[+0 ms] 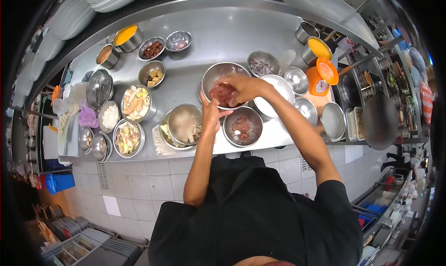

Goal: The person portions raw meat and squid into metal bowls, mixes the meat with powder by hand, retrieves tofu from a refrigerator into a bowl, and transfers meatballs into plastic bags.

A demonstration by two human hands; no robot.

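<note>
While right hand clutches meat, partly hiding it, left hand holds metal bowl

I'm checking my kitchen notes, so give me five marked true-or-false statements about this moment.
1. The bare right hand touches dark red meat. True.
2. The bare left hand is at the rim of the round silver metal bowl around that meat. True.
3. The orange kitchen scale stands to the left of that bowl. False: it stands to the right.
4. The crumpled purple plastic bag lies to the left of both hands. True.
5. The person's short cloth sleeves are white. False: they are black.
</note>
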